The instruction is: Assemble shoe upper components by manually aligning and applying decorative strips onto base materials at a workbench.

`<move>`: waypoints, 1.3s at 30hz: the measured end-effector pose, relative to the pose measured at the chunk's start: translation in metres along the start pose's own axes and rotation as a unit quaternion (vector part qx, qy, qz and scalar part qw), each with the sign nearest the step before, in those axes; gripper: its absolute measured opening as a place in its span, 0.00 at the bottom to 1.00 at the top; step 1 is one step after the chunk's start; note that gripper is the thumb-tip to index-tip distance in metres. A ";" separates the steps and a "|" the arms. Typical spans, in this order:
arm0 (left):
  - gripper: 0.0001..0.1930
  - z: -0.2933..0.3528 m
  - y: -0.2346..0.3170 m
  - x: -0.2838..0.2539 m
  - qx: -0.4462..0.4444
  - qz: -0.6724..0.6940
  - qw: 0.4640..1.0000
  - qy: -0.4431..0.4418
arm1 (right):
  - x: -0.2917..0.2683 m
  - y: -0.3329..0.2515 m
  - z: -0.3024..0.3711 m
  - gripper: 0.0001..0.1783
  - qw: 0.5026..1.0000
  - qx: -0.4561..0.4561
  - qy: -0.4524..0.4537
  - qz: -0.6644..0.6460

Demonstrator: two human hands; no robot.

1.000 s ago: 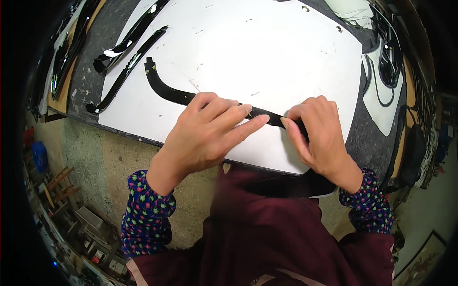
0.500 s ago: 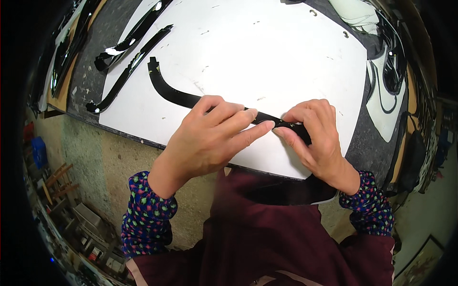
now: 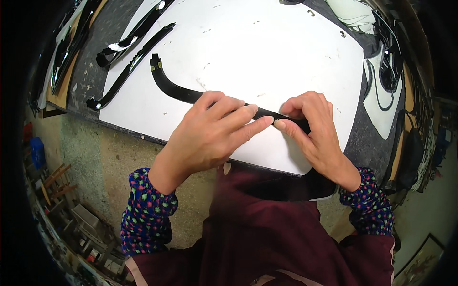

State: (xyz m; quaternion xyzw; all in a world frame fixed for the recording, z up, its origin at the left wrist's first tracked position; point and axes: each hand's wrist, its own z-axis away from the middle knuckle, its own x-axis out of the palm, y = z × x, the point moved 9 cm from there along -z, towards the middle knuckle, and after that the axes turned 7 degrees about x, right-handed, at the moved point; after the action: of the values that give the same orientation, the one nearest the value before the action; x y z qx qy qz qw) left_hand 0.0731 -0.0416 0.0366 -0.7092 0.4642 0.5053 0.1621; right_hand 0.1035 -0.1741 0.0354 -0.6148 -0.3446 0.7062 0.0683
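Note:
A long black strip (image 3: 179, 93), curved at its left end with a small stepped tab, lies across a white board (image 3: 238, 52). My left hand (image 3: 202, 136) presses the strip's middle, fingers on top and thumb along the near edge. Close beside that thumb, my right hand (image 3: 319, 133) pinches the right part between thumb and bent fingers. The strip's right end disappears behind my right hand. Two yellowish marks show near the tab. Left of it lie a narrow glossy black strip (image 3: 131, 69) and a wider glossy black strip (image 3: 138, 34).
More glossy black strips (image 3: 71, 52) are piled at the table's left edge. White and black cut pieces (image 3: 381, 107) lie on the dark tabletop (image 3: 365, 145) at right. A black piece (image 3: 286, 188) hangs at the near edge over my lap. A blue object (image 3: 37, 152) stands on the floor.
My right hand has shifted slightly up, its fingers drawn a little away from the strip's far edge. The strip's curved end has turned slightly, showing its yellowish marks more clearly.

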 end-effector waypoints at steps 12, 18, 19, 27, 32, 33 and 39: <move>0.18 0.003 -0.001 -0.005 -0.003 0.008 0.999 0.037 | 0.013 -0.024 0.049 0.33 0.967 -0.104 0.015 0.233; 0.18 0.002 -0.001 -0.004 -0.001 0.022 0.999 0.025 | 0.024 -0.023 0.048 0.36 0.949 -0.094 -0.026 0.299; 0.18 0.001 -0.001 -0.004 -0.001 0.024 0.999 0.023 | 0.023 -0.024 0.047 0.36 0.953 -0.095 -0.018 0.286; 0.19 0.002 -0.001 -0.005 -0.002 0.023 0.999 0.023 | 0.015 -0.026 0.041 0.34 0.959 -0.103 -0.007 0.263; 0.21 0.002 -0.001 -0.005 0.002 0.017 1.000 0.022 | -0.010 -0.003 0.037 0.29 0.999 -0.032 -0.022 0.004; 0.21 0.003 -0.002 -0.004 0.002 0.017 1.000 0.021 | -0.009 -0.006 0.037 0.32 0.997 -0.044 -0.028 0.060; 0.20 0.001 -0.002 -0.006 -0.001 0.028 0.999 0.026 | 0.014 -0.022 0.041 0.39 0.980 -0.080 -0.061 0.174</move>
State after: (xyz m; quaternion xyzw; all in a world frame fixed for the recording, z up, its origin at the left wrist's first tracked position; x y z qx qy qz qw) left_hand 0.0735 -0.0367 0.0406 -0.7087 0.4876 0.4916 0.1355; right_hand 0.0555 -0.1668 0.0371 -0.6246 -0.2913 0.7134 -0.1266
